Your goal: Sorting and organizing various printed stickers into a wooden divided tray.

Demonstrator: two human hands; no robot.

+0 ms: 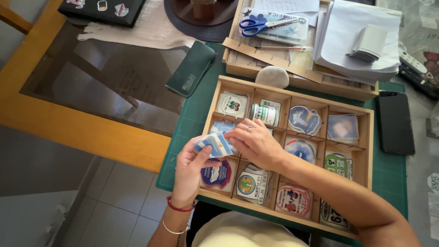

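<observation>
Two hands meet over the left side of a wooden compartment tray [371, 137] that lies on a green cutting mat [192, 123]. The left hand [192, 167] is closed around a small stack of blue-and-white striped stickers [216, 144], thumb on top and fingers underneath, holding it just above the tray's left column. The right hand [254, 142] reaches across from the right, its fingertips pinching the same stack at its right edge; a ring shows on one finger. The left wrist wears a red cord bracelet [179, 207] and a thin silver bangle [174, 230].

Stacks of round and shield-shaped stickers fill the tray's compartments, among them a dark blue and red one [215, 174] directly under the left hand and a pale blue round one [302, 120] in the top row. Beyond the tray, a smooth grey stone [272, 76] rests against a second wooden tray [292, 82], which holds blue-handled scissors [258, 25], a pencil [279, 47] and paper sheets [361, 45]. A black phone [395, 122] lies on the mat to the right, and a dark green case [191, 68] lies to the left on the glass table [91, 77].
</observation>
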